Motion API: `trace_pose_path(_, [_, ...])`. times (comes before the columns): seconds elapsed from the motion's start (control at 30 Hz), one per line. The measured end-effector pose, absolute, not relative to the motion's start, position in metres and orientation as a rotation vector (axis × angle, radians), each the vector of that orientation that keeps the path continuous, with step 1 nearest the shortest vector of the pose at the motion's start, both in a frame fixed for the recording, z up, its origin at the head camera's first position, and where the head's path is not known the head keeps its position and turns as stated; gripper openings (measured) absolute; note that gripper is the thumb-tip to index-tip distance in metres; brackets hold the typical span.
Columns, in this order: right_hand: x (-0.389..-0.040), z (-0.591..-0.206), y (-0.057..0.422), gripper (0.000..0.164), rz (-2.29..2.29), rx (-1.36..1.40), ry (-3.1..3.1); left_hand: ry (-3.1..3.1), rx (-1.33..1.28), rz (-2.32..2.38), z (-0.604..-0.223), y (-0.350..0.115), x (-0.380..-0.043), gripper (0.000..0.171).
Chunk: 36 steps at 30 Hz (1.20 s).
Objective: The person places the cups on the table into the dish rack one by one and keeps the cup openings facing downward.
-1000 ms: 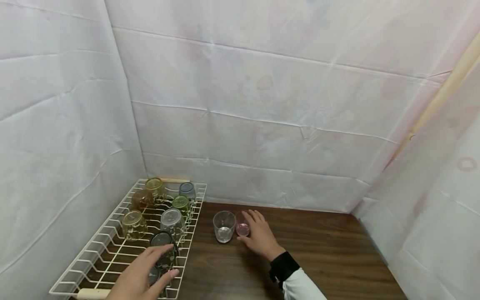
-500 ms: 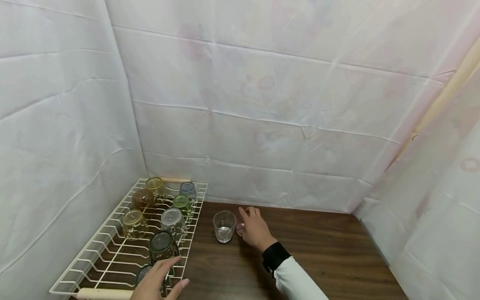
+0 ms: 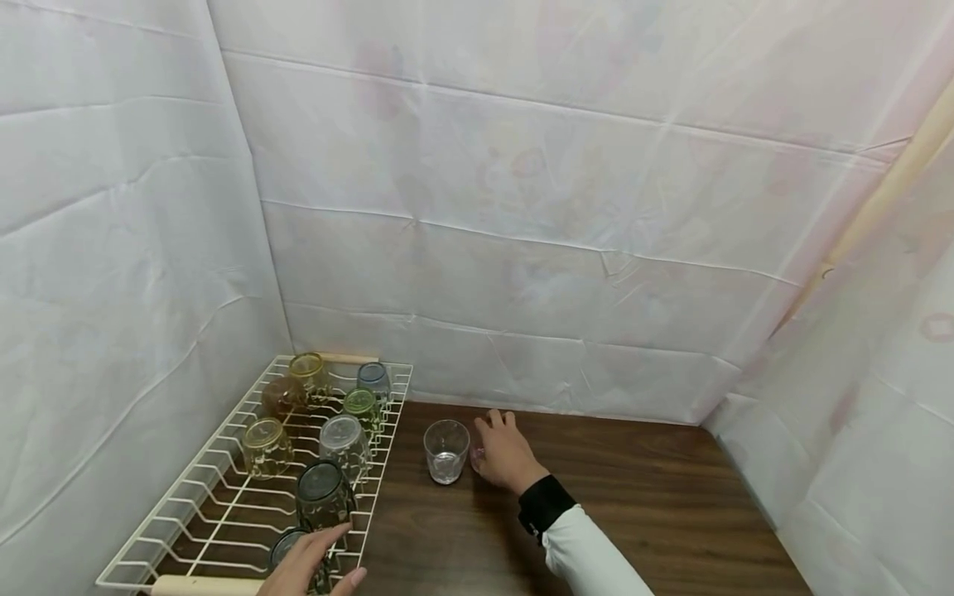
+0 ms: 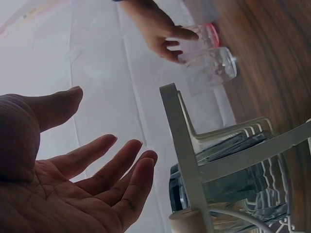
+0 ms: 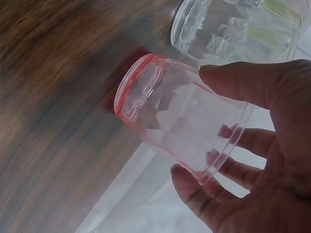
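Observation:
My right hand [image 3: 510, 460] holds a pink-tinted drinking glass [image 5: 182, 114] that stands upright on the wooden tabletop. In the right wrist view the thumb lies along one side and the fingers curl round the far side near the rim. Right beside it stands a clear glass [image 3: 445, 454], its mouth up. My left hand [image 3: 301, 566] hovers over the front right corner of the dish rack, fingers loosely bent and holding nothing. Closest to it are a dark grey glass mug [image 3: 324, 493] and another dark glass [image 3: 287, 545], partly hidden behind the fingers.
The white wire dish rack [image 3: 195, 482] with wooden handles [image 3: 204, 586] spans the left side. Upside-down glassware sits in it, including a yellow mug [image 3: 266, 447], a clear one [image 3: 344, 439], a green one [image 3: 361, 404] and a blue one [image 3: 373, 377]. White sheeting [image 3: 507, 273] walls the tabletop in.
My right hand has shifted slightly left and closed round the pink glass. The left hand has drawn back toward the front edge, uncovering more of the dark mug.

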State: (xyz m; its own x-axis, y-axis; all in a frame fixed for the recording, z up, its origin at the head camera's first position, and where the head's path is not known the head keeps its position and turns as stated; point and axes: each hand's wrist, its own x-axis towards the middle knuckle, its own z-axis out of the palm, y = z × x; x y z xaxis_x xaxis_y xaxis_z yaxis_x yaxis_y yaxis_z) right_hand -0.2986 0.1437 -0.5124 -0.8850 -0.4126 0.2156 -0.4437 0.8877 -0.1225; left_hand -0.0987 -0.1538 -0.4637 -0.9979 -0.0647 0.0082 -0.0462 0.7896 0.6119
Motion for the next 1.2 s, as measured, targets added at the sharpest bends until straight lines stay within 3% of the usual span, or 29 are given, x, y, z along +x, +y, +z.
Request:
trace_pose_path(0.5, [-0.299,-0.514,0.137,0.052,0.233,0.623,-2.928,-2.848,0.064,-0.956,-0.481,-0.153,-0.096,0.062])
trace_pose_path(0.93, [-0.295,-0.518,0.136,0.068,0.203,0.543,-2.98,-2.916,0.114,-1.047,-0.485,-0.153,-0.096,0.069])
trace_pose_path(1.2, [-0.288,-0.524,0.138,0.07,0.25,0.446,-2.893,-2.912,0.091,-1.058,-0.487,-0.156,-0.094,0.067])
